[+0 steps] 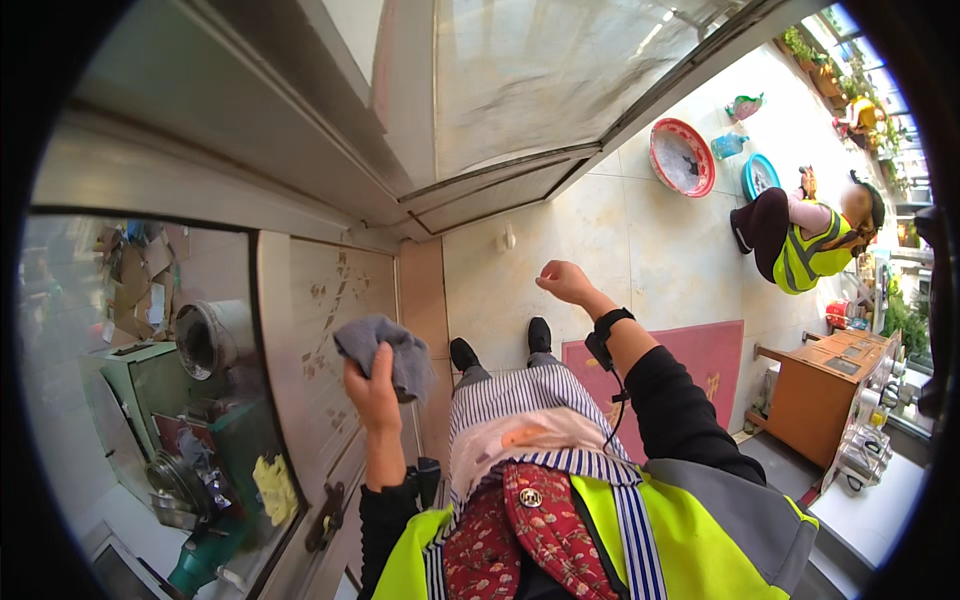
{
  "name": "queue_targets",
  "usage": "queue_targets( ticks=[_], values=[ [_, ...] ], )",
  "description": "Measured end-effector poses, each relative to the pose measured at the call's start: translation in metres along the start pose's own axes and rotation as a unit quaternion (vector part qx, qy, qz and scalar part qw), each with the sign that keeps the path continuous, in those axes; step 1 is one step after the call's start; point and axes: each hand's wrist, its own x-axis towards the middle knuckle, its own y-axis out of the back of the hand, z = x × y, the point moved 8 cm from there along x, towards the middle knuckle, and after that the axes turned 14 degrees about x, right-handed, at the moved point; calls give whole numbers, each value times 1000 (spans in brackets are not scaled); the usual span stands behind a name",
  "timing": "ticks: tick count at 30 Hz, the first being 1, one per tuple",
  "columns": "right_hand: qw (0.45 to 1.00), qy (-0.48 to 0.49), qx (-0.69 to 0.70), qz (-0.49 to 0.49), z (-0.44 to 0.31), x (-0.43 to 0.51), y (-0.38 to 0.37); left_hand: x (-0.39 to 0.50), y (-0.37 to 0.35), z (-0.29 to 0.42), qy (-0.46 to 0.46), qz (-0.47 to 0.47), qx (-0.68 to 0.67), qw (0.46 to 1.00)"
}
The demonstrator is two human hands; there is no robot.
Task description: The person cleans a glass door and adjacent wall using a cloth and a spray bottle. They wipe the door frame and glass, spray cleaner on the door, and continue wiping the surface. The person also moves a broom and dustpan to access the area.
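Note:
My left hand (pixel 375 390) grips a crumpled grey cloth (pixel 386 352) in front of a white door panel (pixel 330 322) with brown floral marks. The door handle (pixel 325 519) is below that hand in the picture. Above the tiled floor, my right hand (pixel 565 282) is raised with its fingers curled in and nothing seen in them; a black strap with a small device is on that wrist. A glass pane (pixel 555 90) in a metal frame stands across the top of the view.
A red basin (pixel 682 157), a blue bottle (pixel 728 145) and a turquoise basin (pixel 760 177) stand near a crouching person (pixel 814 240) in a hi-vis vest. A red mat (pixel 720 356) lies beside my feet. An orange wooden cabinet (pixel 814 409) is at the right.

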Motion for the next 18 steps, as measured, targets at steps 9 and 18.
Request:
queue_targets(
  ticks=[9, 18],
  values=[
    [997, -45, -11, 62, 118, 182, -81, -48, -130, -214, 186, -138, -114, 966],
    [970, -86, -12, 226, 187, 294, -126, -57, -135, -320, 243, -148, -162, 945]
  ],
)
